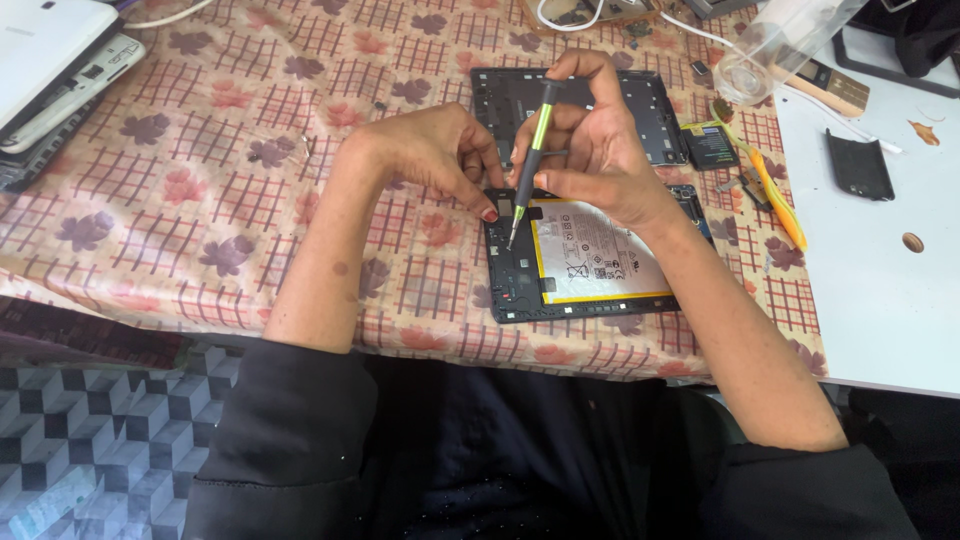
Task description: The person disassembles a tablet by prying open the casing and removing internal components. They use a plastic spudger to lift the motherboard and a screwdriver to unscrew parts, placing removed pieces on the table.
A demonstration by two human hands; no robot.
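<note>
The right hand (pixel 600 150) is gripping a slim green-and-black screwdriver (pixel 530 165), tip slanting down onto the opened black tablet (pixel 515 275); curled left hand (pixel 440 150) fingers are pressing just beside.

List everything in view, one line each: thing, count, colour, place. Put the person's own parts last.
opened tablet: one, black with a white battery, table edge, centre.
screwdriver: one, black and green, tip down on the tablet.
back frame: one, black, behind the hands.
tablecloth: one, pink, checked and flowered.
stacked devices: several, white and grey, far left corner.
plastic pry tool: one, orange, right of the tablet.
small cover: one, black, on the white surface.
left hand: fingertips on the tablet's corner.
right hand: holds the screwdriver.
</note>
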